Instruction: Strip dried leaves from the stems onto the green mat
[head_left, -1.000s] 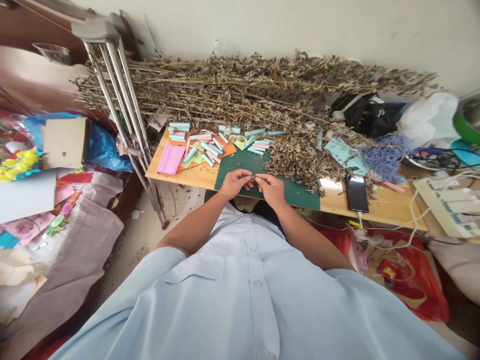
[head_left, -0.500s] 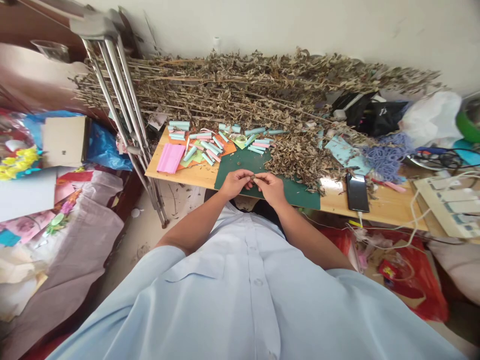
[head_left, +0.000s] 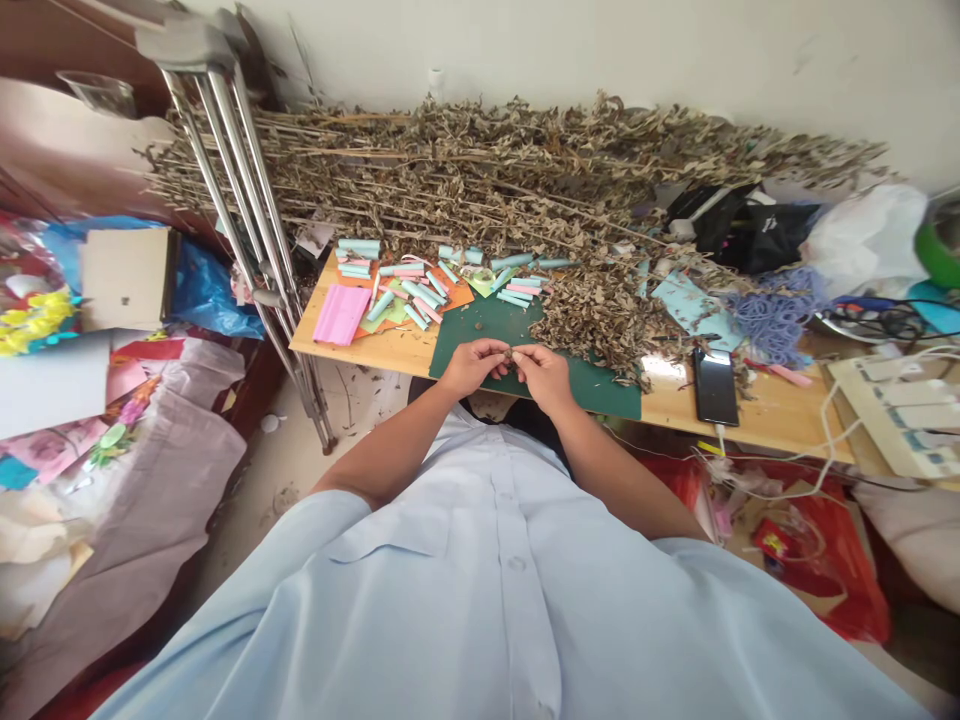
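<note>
My left hand (head_left: 470,367) and my right hand (head_left: 543,380) meet above a green cutting mat (head_left: 604,392), their fingertips pinching a small brown dried leaf piece (head_left: 508,354) between them. Its exact shape is hidden by my fingers. A heap of dried brown leaves (head_left: 604,320) lies just beyond my right hand, partly on the mat. Farther left, beyond my left hand, lie several pale blue and pink paper rolls (head_left: 412,298) on orange paper, next to a pink paper sheet (head_left: 342,314).
The mat rests on a wooden tabletop (head_left: 390,350). Long dried leafy branches (head_left: 487,165) stretch along the wall. Metal crutches (head_left: 240,210) lean at the table's left end. A phone (head_left: 715,387) lies to the right, near a purple cord tangle (head_left: 780,320) and a power strip (head_left: 892,415).
My hands stay together around the small dried piece, with only slight finger movement. The whole view has shifted very slightly.
</note>
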